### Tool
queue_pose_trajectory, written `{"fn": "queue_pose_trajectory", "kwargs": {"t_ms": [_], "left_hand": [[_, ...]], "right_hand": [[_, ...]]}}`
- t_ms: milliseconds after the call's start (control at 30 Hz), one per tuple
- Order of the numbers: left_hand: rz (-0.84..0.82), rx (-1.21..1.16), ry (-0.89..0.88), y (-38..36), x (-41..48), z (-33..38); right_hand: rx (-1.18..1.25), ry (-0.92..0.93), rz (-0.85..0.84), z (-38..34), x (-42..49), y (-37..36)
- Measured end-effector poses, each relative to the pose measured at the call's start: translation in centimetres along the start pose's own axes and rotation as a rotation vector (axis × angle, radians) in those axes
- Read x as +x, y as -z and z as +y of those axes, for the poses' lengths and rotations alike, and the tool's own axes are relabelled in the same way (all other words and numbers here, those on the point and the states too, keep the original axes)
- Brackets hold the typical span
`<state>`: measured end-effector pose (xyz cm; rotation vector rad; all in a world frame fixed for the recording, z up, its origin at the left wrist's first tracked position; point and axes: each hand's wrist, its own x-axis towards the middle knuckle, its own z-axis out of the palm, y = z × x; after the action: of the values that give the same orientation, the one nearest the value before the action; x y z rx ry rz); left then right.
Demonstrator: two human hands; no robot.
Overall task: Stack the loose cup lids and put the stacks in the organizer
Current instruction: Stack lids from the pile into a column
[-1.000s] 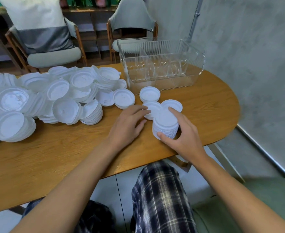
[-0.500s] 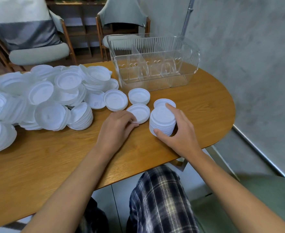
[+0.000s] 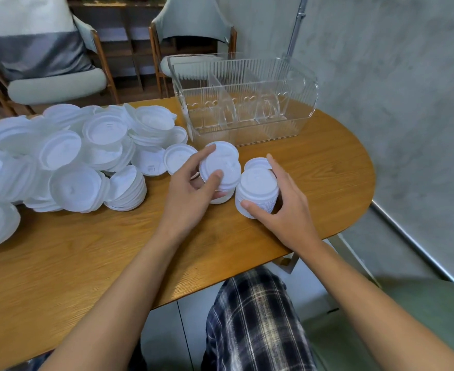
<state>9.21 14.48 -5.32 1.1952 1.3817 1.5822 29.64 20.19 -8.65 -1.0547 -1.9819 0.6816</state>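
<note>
My right hand [image 3: 284, 207] grips a tall stack of white lids [image 3: 256, 192] standing on the wooden table [image 3: 113, 250]. My left hand [image 3: 191, 191] holds a single white lid [image 3: 222, 167] tilted and lifted just left of the stack, thumb on its face. One loose lid [image 3: 256, 163] lies behind the stack, another [image 3: 179, 162] lies left of my left hand. A big heap of loose white lids [image 3: 68, 159] covers the table's left part. The clear ribbed organizer [image 3: 244, 100] with dividers stands empty at the back of the table.
Two wooden chairs stand beyond the table, one with a grey and white cushion [image 3: 33, 46], one draped in grey cloth [image 3: 191, 22]. A grey wall [image 3: 394, 89] rises on the right. The table's curved edge runs close to my right wrist.
My left hand has picked a lid up off the table and raised it beside the stack. My right hand has stayed on the stack. The camera has tipped down a little.
</note>
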Motion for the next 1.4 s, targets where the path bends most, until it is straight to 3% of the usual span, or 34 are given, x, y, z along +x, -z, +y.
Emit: {"fn": "queue_pose_trajectory", "kwargs": {"t_ms": [133, 233, 367, 633, 800, 1000, 1200, 1400], "left_hand": [[-0.051, -0.172, 0.088, 0.1, 1.1, 0.1], [-0.117, -0.049, 0.051, -0.7, 1.3, 0.1], [-0.075, 0.131, -0.048, -1.3, 2.1, -0.6], [-0.138, -0.061, -0.023, -1.8, 2.2, -0.1], [-0.086, 0.178, -0.044, -2.7, 2.0, -1.7], [-0.030, 0.516, -0.255, -2.4, 2.3, -1.6], [-0.346, 0.447, -0.185, -1.6, 3.5, -0.7], [-0.267, 0.573, -0.236, -3.0, 3.7, -0.5]], "right_hand": [[0.001, -0.002, -0.011, 0.2, 0.3, 0.3], [-0.011, 0.003, 0.001, 0.3, 0.3, 0.0], [-0.018, -0.002, 0.016, 0.5, 0.3, -0.2], [-0.017, 0.002, 0.029, 0.6, 0.4, -0.3], [-0.004, 0.004, 0.027, 0.5, 0.3, -0.3], [-0.004, 0.002, 0.021, 0.8, 0.4, -0.3], [0.025, -0.014, 0.018, 0.6, 0.3, -0.3], [0.079, -0.029, 0.023, 0.5, 0.3, -0.3]]}}
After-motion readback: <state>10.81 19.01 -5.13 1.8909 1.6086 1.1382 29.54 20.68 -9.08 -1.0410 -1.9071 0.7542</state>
